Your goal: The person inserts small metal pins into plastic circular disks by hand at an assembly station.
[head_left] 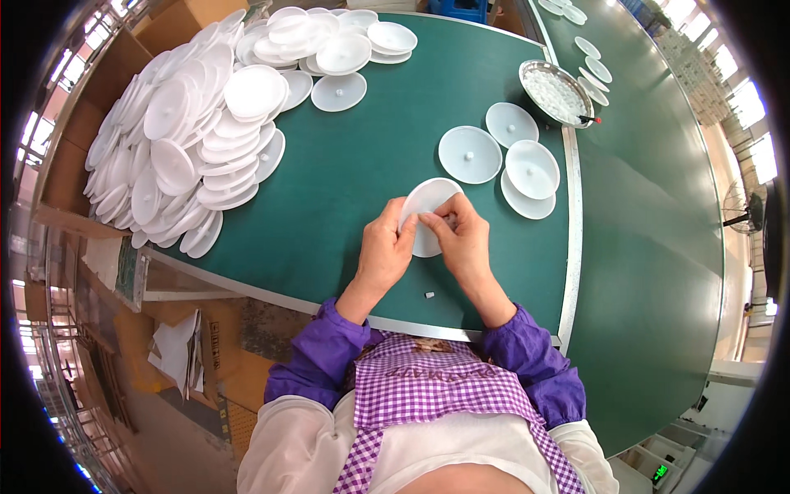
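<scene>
Holding a white plastic disc [425,206] above the green desk [354,189], both hands meeting at its lower edge. Left hand [385,251] with grip pinched on the disc's left rim, thumb and fingertips pressed against the plastic. Right hand [463,239] likewise pinched on the disc, fingers curled over its lower right part, close against the left fingertips. Disc tilted, its upper edge rising clear of the knuckles, just in front of the chest and near the desk's front edge. Lying on the desk below the hands, a tiny white piece [429,294], apart from both wrists. Set to the right, four more discs [510,156] overlapping in a loose cluster, each with a small knob at its centre. Beyond those, a round metal bowl [556,92] filled with small white bits. Spreading across the far left of the desk, a large heap of the same white discs [197,132], many stacked and leaning. Running along the right, a green conveyor belt [650,230] carrying a few further discs.
</scene>
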Demonstrator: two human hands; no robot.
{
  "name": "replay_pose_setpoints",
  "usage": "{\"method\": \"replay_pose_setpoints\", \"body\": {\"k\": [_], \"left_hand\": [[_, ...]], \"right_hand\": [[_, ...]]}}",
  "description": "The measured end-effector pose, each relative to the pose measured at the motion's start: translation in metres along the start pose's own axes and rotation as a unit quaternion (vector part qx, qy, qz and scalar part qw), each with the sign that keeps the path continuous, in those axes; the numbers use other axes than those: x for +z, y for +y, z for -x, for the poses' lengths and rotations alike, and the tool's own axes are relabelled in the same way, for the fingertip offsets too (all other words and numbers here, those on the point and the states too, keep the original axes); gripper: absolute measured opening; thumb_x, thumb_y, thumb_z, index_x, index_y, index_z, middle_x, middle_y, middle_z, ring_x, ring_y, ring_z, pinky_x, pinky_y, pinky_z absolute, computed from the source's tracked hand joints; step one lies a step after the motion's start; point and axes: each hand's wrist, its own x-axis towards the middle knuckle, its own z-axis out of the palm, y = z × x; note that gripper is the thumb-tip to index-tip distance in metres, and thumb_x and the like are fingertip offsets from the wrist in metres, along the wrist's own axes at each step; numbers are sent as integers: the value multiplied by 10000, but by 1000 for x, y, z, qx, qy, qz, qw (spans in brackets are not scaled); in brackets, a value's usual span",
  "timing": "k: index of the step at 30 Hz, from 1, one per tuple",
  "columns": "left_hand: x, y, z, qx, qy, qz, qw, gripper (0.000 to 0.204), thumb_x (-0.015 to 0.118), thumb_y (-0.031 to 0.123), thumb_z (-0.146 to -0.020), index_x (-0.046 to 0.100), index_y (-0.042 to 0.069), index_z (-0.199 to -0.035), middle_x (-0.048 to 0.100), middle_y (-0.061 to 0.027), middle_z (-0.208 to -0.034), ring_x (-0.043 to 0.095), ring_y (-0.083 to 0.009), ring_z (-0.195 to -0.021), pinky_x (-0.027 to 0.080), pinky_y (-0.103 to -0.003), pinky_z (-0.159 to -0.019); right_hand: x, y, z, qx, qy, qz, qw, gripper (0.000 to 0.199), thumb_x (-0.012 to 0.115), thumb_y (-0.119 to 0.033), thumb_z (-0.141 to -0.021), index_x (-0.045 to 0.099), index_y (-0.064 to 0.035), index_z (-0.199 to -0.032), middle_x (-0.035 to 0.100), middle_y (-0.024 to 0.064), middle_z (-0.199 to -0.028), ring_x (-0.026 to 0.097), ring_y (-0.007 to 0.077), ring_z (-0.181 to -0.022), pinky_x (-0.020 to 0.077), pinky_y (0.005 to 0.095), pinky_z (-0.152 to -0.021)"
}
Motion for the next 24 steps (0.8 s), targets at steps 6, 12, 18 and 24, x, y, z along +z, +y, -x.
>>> {"method": "replay_pose_setpoints", "body": {"k": [6,12,18,24], "left_hand": [[38,15,-43,-102,-100,110,984,354,659,199,-912,556,-30,-1162,672,-177,-928,682,-223,-698,522,-311,-601],[15,-15,-69,15,-60,47,997,552,684,311,-918,498,12,-1343,518,-157,-1301,651,-130,-800,520,-278,-703],[-65,-28,-20,-178,100,191,960,324,608,285,-969,573,24,-1159,659,-89,-918,632,-123,-683,509,-246,-631],[-132,-46,-8,-198,349,265,877,534,686,454,-883,492,23,-1132,527,-65,-889,573,-154,-643,483,-282,-571]], "right_hand": [[-40,29,-35,50,101,-106,988,226,768,-127,-818,564,-37,-776,559,-4,-677,481,54,-585,376,229,-496],[-78,6,-33,129,89,-303,940,212,692,-230,-915,600,-53,-844,568,-24,-656,418,36,-488,274,200,-430],[-52,17,39,30,-225,38,973,239,621,-273,-936,659,-44,-880,593,67,-622,548,212,-522,422,329,-499],[-30,14,75,-155,-258,300,905,168,585,-193,-930,492,-53,-926,621,145,-679,627,345,-621,485,428,-534]]}}
